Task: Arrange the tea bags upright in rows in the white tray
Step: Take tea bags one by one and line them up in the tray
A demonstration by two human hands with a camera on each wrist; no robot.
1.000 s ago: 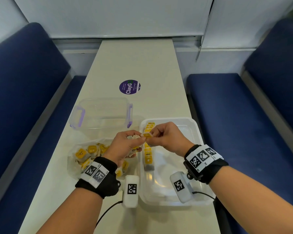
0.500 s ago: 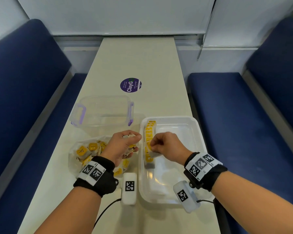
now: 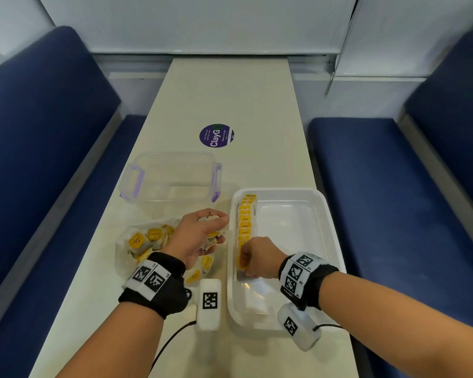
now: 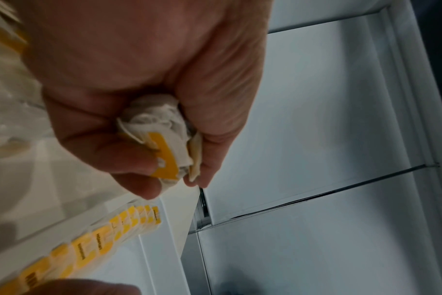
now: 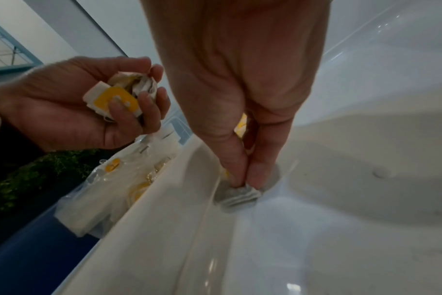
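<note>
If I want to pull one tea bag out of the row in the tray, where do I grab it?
Probably pinch its yellow tag from straight above. The row of tea bags stands upright, packed along the white tray's left wall, so only the tops are free.

The cream table carries white tray, clear container, tea-bag pouch.
</note>
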